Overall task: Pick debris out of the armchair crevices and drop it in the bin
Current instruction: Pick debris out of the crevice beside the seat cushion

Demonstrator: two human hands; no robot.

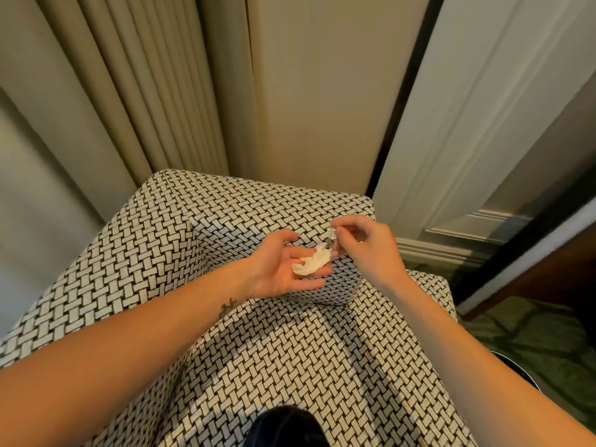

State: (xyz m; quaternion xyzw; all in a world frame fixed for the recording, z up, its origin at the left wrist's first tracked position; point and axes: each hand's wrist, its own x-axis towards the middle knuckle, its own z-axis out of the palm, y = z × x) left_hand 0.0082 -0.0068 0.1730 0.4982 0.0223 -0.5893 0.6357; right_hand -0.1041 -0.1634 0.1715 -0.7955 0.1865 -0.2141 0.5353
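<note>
Tissue scrap (pixel 311 263) on left palm (pixel 283 269)

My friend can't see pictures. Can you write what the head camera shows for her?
A person's left hand lies palm up, holding a crumpled white tissue, while the right hand pinches a small shiny foil scrap just above it. Both hover over a black-and-white woven-pattern armchair, with beige curtains behind.

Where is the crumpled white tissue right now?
The tissue lies in the open palm of the left hand, near the middle of the head view above the armchair, right beside the right hand pinching a shiny scrap.
</note>
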